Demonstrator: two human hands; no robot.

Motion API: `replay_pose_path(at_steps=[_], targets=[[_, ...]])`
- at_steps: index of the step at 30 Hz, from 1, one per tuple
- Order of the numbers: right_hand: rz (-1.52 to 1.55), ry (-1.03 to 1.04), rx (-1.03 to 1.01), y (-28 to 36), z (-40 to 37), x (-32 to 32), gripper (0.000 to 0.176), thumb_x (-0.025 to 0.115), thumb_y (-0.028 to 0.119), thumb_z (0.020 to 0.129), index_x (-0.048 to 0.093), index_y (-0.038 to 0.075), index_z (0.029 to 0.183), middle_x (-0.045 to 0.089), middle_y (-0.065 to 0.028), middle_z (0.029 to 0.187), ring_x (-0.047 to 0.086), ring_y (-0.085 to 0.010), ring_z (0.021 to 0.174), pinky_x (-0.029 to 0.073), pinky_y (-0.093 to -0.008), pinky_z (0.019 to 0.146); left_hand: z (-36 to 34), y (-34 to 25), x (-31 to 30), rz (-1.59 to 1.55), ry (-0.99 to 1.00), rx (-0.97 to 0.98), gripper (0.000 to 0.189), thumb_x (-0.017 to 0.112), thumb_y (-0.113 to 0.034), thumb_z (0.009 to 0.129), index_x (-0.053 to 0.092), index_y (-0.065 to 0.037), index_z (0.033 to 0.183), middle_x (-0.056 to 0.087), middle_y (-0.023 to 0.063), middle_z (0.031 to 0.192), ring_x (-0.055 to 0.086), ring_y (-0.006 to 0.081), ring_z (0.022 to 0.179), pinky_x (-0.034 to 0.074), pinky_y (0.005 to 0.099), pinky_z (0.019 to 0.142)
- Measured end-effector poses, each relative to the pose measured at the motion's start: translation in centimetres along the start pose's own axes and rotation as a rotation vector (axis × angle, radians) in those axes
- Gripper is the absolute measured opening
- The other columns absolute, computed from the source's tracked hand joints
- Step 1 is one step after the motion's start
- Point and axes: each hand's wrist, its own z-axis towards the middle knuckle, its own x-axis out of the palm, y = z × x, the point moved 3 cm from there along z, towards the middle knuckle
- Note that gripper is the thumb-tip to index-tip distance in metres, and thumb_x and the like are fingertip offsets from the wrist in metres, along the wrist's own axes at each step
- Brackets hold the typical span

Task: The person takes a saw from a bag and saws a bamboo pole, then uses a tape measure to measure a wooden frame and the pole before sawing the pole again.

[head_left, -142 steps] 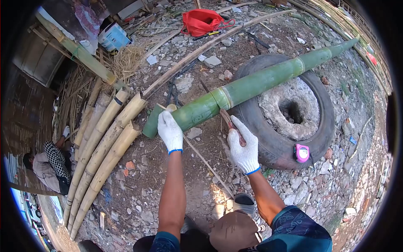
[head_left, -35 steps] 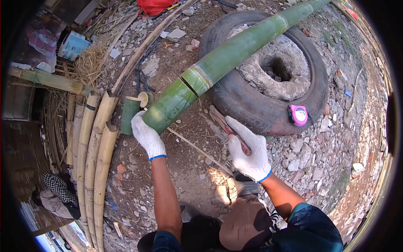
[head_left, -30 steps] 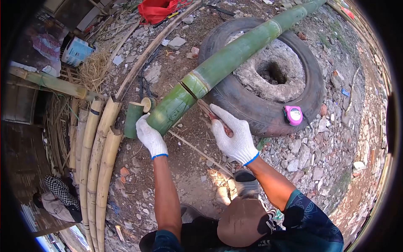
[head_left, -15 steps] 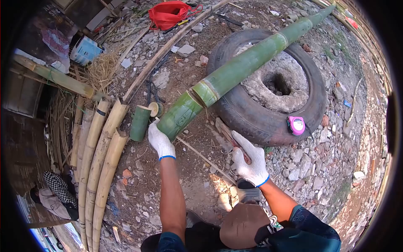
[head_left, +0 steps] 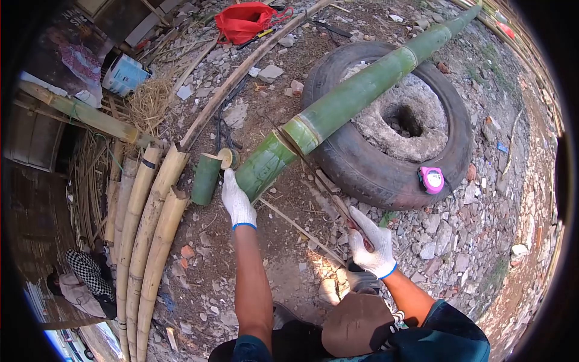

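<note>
A long green bamboo pole (head_left: 362, 90) lies across a tire (head_left: 386, 187), with a deep cut near its lower end. My left hand (head_left: 237, 202), in a white glove, grips that bamboo end below the cut. My right hand (head_left: 369, 242), also gloved, is closed round the red-brown handle of a saw (head_left: 329, 190). The saw's thin blade runs up from the hand to the cut, its upper part partly hidden by the bamboo. A short green bamboo piece (head_left: 205, 179) stands left of my left hand, beside a small round cut piece (head_left: 228, 158).
A pink tape measure (head_left: 432, 180) sits on the tire's lower edge. Several dry bamboo poles (head_left: 158, 247) lie at the left. Farther off are a red bag (head_left: 244, 23) and a white-blue bucket (head_left: 125, 74). A person (head_left: 84, 286) is at the lower left.
My right hand has moved slightly right and down with the saw. More of the blade shows below the cut. The view has shifted a little; my left hand stays on the bamboo end.
</note>
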Motion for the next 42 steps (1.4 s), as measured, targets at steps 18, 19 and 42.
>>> replay_pose_path(at_steps=[18, 19, 42], targets=[[0.000, -0.120, -0.104, 2.4, 4.3, 2.6, 0.044, 0.069, 0.012, 0.094, 0.063, 0.005, 0.137, 0.077, -0.0136, 0.090, 0.069, -0.0167, 0.062, 0.053, -0.0309, 0.060, -1.2, 1.1, -0.3, -0.035, -0.071, 0.074, 0.042, 0.059, -0.037, 0.106, 0.069, 0.003, 0.117, 0.069, 0.0092, 0.109, 0.065, 0.0174, 0.095, 0.052, 0.0351, 0.088], [0.019, -0.078, -0.054, 2.5, 6.5, 4.0, 0.043, 0.067, 0.009, 0.095, 0.063, 0.003, 0.137, 0.077, -0.0169, 0.096, 0.072, -0.0167, 0.072, 0.055, -0.0310, 0.068, -1.5, 0.9, 0.0, -0.029, -0.057, 0.070, 0.042, 0.059, -0.037, 0.106, 0.069, 0.003, 0.117, 0.069, 0.0092, 0.109, 0.065, 0.0174, 0.095, 0.052, 0.0351, 0.088], [0.085, 0.003, -0.143, 2.6, 6.4, 4.0, 0.046, 0.067, 0.013, 0.094, 0.063, 0.006, 0.139, 0.074, -0.0137, 0.085, 0.061, -0.0172, 0.055, 0.051, -0.0308, 0.060, -0.3, 0.9, -11.7, -0.141, -0.126, -0.051, 0.057, 0.051, -0.061, 0.099, 0.060, -0.019, 0.136, 0.065, 0.0062, 0.134, 0.061, 0.0299, 0.118, 0.045, 0.0554, 0.098]])
